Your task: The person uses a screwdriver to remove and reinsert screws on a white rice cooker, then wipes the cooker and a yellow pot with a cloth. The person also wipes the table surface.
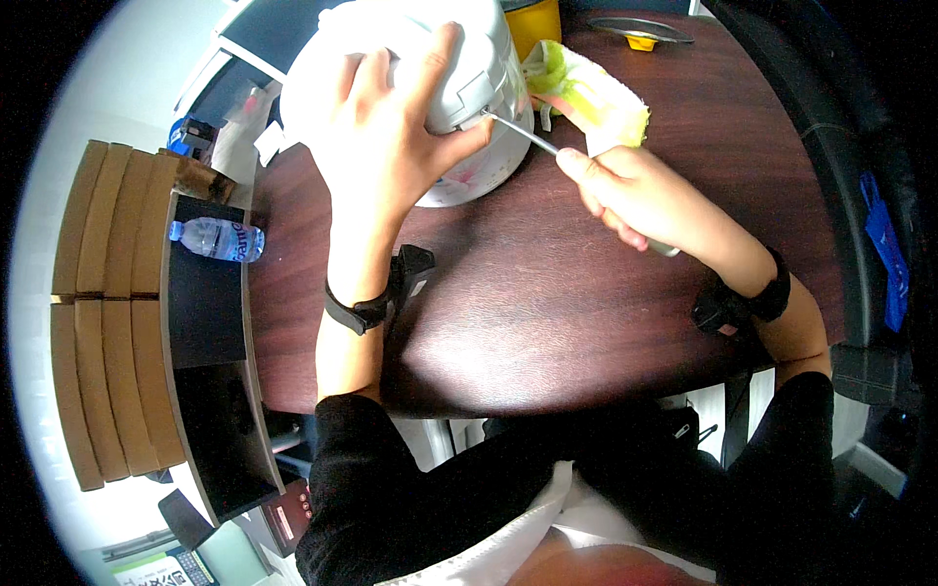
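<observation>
A white, rounded appliance that looks like a rice cooker [503, 164] stands at the far side of the table. My left hand [391, 137] lies on it with fingers spread over its surface, the thumb beside a small recess near a hinge-like part. In my right hand [635, 195] is a screwdriver [532, 137], gripped by its handle. Its thin metal shaft slants up to the left, and the tip meets the recess by my left thumb. Whether a screw sits there is too small to tell. A white and yellow-green cloth [591, 93] lies right of the appliance.
The dark brown wooden table [547, 313] spreads before me. Behind the cloth stand a yellow container [534, 27] and a round lid with a yellow knob [641, 37]. At left, a water bottle [217, 239] lies on a dark shelf beside stacked cardboard boxes [112, 313].
</observation>
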Available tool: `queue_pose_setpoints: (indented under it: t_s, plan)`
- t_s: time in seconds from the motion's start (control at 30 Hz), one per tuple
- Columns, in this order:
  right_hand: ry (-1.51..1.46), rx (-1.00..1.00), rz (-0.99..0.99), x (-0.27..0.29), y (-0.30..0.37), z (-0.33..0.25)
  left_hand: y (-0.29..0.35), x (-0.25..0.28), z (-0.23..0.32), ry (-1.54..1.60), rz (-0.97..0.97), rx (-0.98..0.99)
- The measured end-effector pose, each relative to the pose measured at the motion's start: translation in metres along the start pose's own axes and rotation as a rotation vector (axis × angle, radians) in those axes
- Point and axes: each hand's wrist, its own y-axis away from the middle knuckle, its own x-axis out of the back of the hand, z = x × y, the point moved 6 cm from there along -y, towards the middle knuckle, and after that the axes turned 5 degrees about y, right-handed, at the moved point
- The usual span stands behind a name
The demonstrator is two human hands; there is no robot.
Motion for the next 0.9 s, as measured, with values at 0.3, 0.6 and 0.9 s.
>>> queue_pose_setpoints:
  t_s: [0.3,0.6,0.9]
  plan:
    - [0.608,0.223,0.399,0.017,0.003,-0.016,0.001,0.003,0.008,0.042,-0.106,0.080]
    - [-0.635,-0.064,-0.388,-0.049,-0.006,0.007,-0.001,0.000,0.002,0.032,-0.067,0.078]
    - [0.226,-0.001,0.068,0.005,-0.003,-0.003,0.002,-0.001,0.000,-0.011,-0.007,0.027]
